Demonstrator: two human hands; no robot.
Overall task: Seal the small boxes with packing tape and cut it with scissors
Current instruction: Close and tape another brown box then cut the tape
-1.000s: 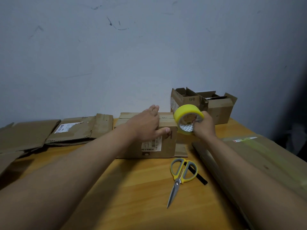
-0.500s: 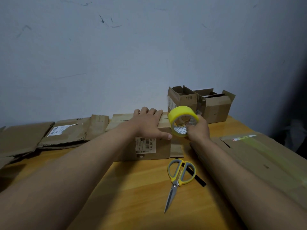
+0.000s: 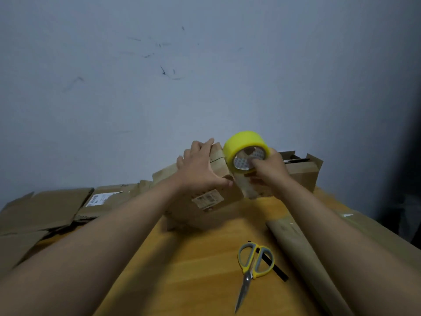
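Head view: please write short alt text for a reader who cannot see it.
A person's left hand holds a small cardboard box tilted on a wooden table, while the right hand grips a yellow tape roll at its end. Yellow-handled scissors lie nearer, untouched.

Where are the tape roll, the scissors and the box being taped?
tape roll (image 3: pixel 239 142): head view, yellow outer band.
scissors (image 3: pixel 255 262): head view, where the yellow-grey handles meet.
box (image 3: pixel 218 197): head view, its labelled side.

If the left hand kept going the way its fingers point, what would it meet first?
Probably nothing but the wall: the left hand already lies on the small box, fingers past its far edge; depth is unclear.
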